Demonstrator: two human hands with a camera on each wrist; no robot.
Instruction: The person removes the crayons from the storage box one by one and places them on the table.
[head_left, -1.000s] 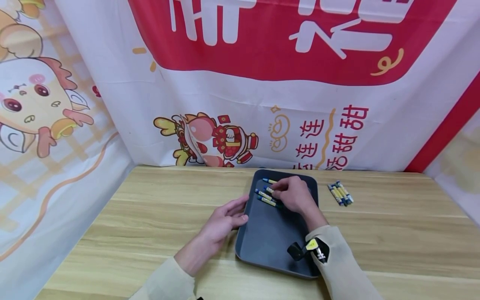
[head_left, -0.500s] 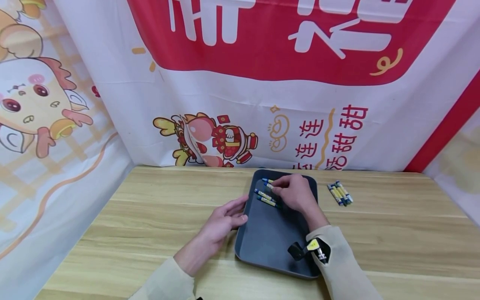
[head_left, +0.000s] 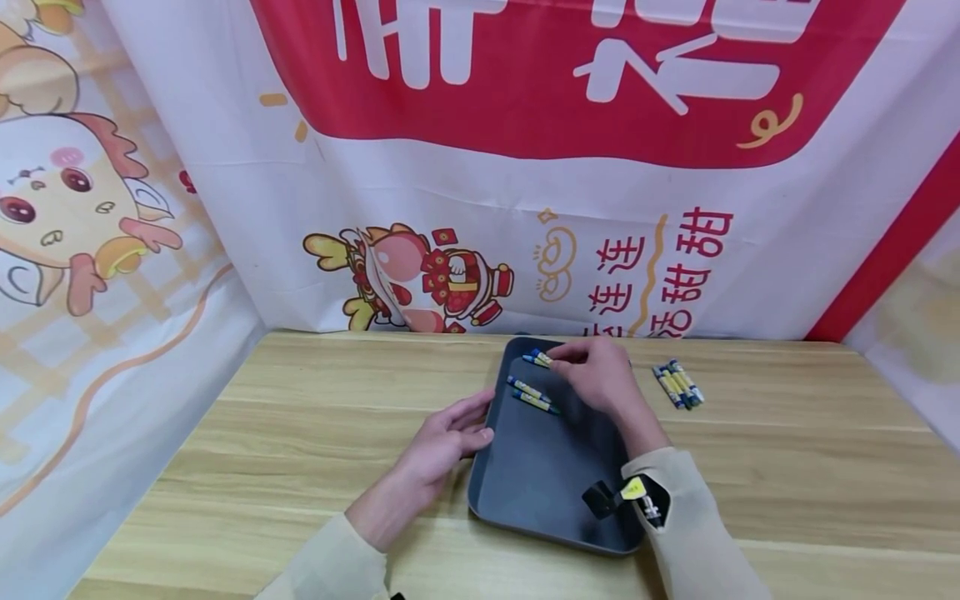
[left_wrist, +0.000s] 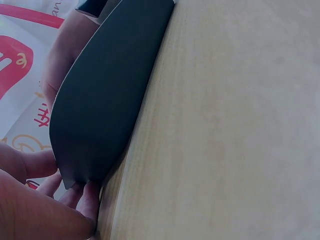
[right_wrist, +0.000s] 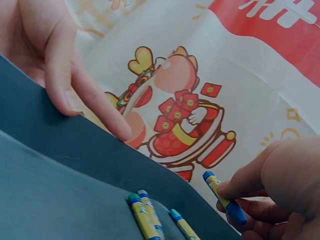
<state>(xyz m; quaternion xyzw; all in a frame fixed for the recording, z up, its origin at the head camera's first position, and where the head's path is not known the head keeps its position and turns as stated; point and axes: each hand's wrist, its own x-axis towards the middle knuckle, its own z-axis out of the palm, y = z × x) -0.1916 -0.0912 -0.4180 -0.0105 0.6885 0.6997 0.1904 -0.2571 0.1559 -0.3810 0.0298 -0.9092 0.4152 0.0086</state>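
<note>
My right hand is over the far end of a dark grey tray. Between thumb and fingers it pinches a blue crayon in a yellow wrapper. A light-blue crayon lies in the tray just below it. Side by side, a little nearer, rest a green-tipped crayon and another crayon with a blue end in the head view. The left hand holds the tray's left wall, its thumb at the rim and fingertips against the outside in the left wrist view.
Several more crayons lie in a row on the wooden table, right of the tray. A printed cloth hangs behind the table's back edge, and another covers the left side.
My right hand has moved the pinched crayon away from the pair, toward the tray's far end, beside the light-blue crayon. The left hand stays on the tray's wall.
</note>
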